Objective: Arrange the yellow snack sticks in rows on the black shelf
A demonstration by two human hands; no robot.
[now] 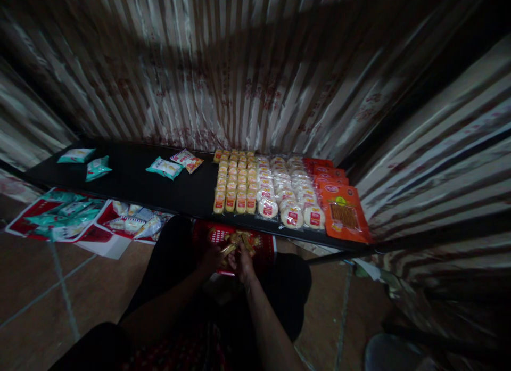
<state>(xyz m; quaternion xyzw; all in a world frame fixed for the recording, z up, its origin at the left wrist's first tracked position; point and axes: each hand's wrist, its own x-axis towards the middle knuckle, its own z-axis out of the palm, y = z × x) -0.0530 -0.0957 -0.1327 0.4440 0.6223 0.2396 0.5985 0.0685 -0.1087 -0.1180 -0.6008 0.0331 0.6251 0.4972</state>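
Bare forearms, the left forearm (167,312) and the right forearm (267,328), extend forward over a dark-clothed lap (289,291). Left hand (209,260) and right hand (243,263) meet over a crinkled gold-and-red wrapper (239,243), which lies on a flat red packet (257,248). Their fingers (229,259) are bent inward, close together at the wrapper; the exact grip is too dark to tell. Beyond, a black table (128,174) bears rows of yellow-labelled packets (235,182), round pale cakes in clear wrap (279,195), orange packets (344,214) and scattered teal sachets (165,168). More teal sachets (59,216) lie on printed red-and-white sheets (101,243) on the tiled floor (40,291). Striped satin curtains (239,67) surround the table.
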